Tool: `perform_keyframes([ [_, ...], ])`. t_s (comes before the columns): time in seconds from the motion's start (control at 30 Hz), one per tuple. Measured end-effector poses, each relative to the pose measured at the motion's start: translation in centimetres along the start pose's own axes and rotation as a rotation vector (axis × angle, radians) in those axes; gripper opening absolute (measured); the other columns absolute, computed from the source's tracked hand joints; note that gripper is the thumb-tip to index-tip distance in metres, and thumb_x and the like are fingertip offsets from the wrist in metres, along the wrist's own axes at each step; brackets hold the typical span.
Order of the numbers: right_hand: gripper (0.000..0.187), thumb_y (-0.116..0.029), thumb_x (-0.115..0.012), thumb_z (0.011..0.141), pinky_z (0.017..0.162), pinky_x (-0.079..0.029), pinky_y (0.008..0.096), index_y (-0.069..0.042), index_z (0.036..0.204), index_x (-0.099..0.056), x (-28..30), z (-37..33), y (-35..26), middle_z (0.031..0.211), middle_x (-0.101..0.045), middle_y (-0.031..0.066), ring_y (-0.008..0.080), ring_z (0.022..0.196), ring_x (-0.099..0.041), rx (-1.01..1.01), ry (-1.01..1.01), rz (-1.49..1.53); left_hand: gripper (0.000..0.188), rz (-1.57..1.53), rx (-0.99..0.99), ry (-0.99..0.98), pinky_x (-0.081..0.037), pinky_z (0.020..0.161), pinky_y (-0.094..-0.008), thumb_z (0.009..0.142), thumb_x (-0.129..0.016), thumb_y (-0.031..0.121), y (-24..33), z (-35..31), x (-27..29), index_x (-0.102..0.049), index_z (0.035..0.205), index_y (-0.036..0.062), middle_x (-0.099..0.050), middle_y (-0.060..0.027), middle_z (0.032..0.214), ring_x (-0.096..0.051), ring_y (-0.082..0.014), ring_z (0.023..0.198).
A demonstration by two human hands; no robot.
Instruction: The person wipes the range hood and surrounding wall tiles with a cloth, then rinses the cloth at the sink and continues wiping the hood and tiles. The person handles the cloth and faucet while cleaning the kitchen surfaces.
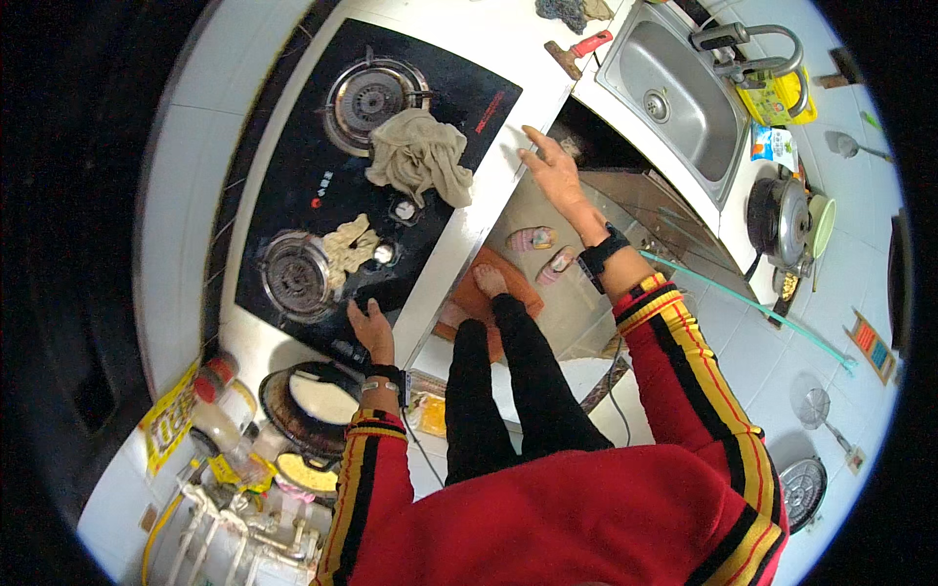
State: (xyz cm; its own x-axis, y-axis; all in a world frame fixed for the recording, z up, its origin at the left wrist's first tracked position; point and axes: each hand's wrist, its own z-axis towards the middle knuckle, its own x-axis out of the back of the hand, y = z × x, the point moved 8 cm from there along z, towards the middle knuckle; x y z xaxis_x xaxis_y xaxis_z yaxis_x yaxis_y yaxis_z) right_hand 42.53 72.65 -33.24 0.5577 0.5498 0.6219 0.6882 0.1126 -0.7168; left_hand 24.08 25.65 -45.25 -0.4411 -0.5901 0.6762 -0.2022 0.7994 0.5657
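My left hand (pixel 372 332) is over the near left edge of the black glass gas cooktop (pixel 293 186), its fingers apart and nothing in them. Also holding nothing, my right hand (pixel 557 179) reaches toward the white counter edge, fingers spread. A crumpled grey cloth (pixel 420 156) lies on the cooktop, partly against the far burner (pixel 375 101). Beside the near burner (pixel 296 275) is a smaller beige cloth (pixel 349 246), close to a silver control knob (pixel 384 253). Whether my left fingertips touch the glass I cannot tell.
A red-handled scraper (pixel 580 53) lies between cooktop and steel sink (pixel 674 59). Beyond stands a dark lidded pot (pixel 779 220). At lower left are a dark wok (pixel 283 410), jars and white pipes (pixel 210 523). An orange mat (pixel 523 290) and slippers (pixel 532 238) are on the floor.
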Motion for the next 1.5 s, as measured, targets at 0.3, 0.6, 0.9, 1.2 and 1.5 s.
perform_keyframes([
  [0.3,0.043,-0.030,-0.052,0.097,0.112,-0.032,0.0429,-0.003,0.131,-0.055,10.4,7.1,15.9,0.138,-0.049,0.0267,0.0397,0.132,-0.043,0.248,0.475,-0.455,0.062,0.490,-0.248,0.405,-0.016,0.117,-0.0521,0.103,-0.032,0.046,2.1,-1.2,-3.2,-0.030,0.151,0.0064,-0.022,-0.0199,0.158,-0.021,-0.0402,0.144],
  [0.6,0.067,-0.056,-0.048,0.094,0.108,-0.031,0.0441,-0.008,0.141,-0.046,15.8,10.7,25.3,0.140,-0.045,0.0220,0.0379,0.126,-0.046,0.097,0.401,-0.825,0.058,0.614,-0.332,0.488,-0.014,0.117,-0.0494,0.104,-0.032,0.037,3.1,-1.6,-3.7,-0.032,0.148,-0.0011,-0.027,-0.0216,0.155,-0.020,-0.0382,0.146],
  [0.9,0.073,-0.064,-0.039,0.093,0.098,-0.042,0.0433,-0.005,0.131,-0.056,17.9,14.2,26.9,0.118,-0.062,0.0251,0.0397,0.112,-0.057,-0.141,0.279,-0.629,0.058,0.627,-0.370,0.532,-0.019,0.115,-0.0510,0.105,-0.028,0.037,3.7,-1.6,-3.5,-0.034,0.146,-0.0033,-0.031,-0.0252,0.153,-0.027,-0.0425,0.141],
  [1.2,0.093,-0.077,-0.042,0.084,0.109,-0.035,0.0387,-0.001,0.138,-0.048,18.5,15.5,29.2,0.134,-0.054,0.0253,0.0377,0.129,-0.048,-0.193,0.105,-0.483,0.061,0.654,-0.398,0.525,-0.021,0.114,-0.0529,0.105,-0.025,0.041,3.4,-1.5,-3.6,-0.034,0.146,-0.0030,-0.030,-0.0260,0.153,-0.027,-0.0437,0.141],
  [1.5,0.083,-0.073,-0.038,0.087,0.094,-0.043,0.0457,0.000,0.122,-0.057,18.5,16.8,29.3,0.108,-0.063,0.0316,0.0464,0.107,-0.058,-0.135,-0.055,-0.603,0.060,0.657,-0.449,0.512,-0.025,0.113,-0.0537,0.105,-0.029,0.039,3.8,-1.9,-3.6,-0.036,0.144,-0.0064,-0.032,-0.0336,0.147,-0.030,-0.0482,0.138],
])
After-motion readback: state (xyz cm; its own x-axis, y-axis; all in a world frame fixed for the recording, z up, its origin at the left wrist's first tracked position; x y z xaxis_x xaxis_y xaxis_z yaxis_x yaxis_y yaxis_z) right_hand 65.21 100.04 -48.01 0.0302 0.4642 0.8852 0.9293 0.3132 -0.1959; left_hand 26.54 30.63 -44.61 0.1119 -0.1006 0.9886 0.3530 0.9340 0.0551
